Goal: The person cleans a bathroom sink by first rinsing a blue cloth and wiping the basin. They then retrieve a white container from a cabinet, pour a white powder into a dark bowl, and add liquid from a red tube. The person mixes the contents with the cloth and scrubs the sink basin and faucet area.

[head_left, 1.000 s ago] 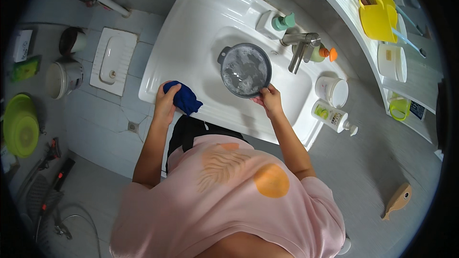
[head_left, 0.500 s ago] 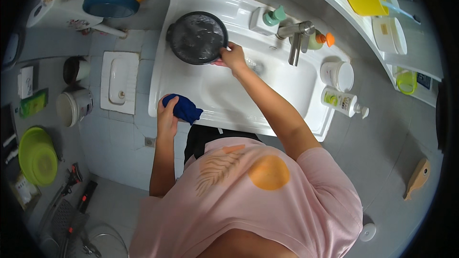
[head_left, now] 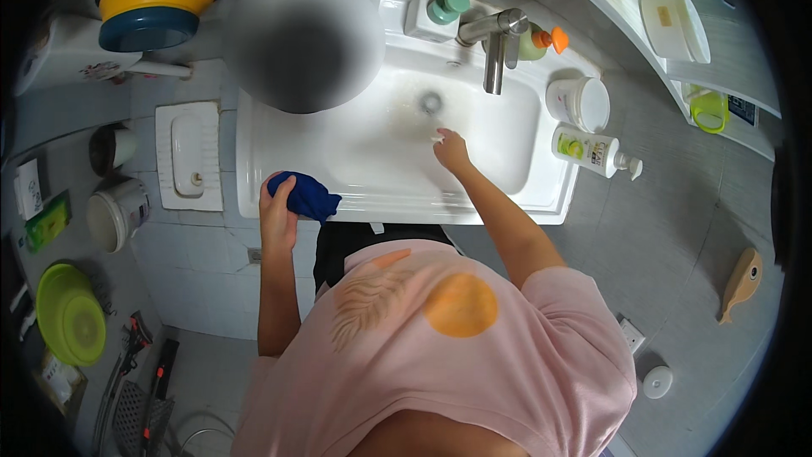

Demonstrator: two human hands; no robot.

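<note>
My left hand [head_left: 277,211] is closed on a bunched dark blue cloth [head_left: 309,198] at the front left rim of the white sink [head_left: 288,148]. Over the sink bowl, nearer to me than the drain [head_left: 431,102], is my right hand [head_left: 452,151]. Its fingers are curled together, with a small whitish spot at the tips too tiny to name. On the sink's back left ledge, a dark round basin [head_left: 306,68] shows only as a smeared grey patch. Neither hand touches that basin.
A steel faucet [head_left: 493,51] rises behind the bowl, beside a white soap dispenser with a green pump [head_left: 436,15]. A white tub [head_left: 578,104] and a white pump bottle [head_left: 592,152] stand along the right rim. A shelf [head_left: 677,76] juts out at upper right.
My right hand has let go of the dark basin's rim and moved right and nearer, over the bowl. The left hand still grips the blue cloth. The whole view has shifted slightly.
</note>
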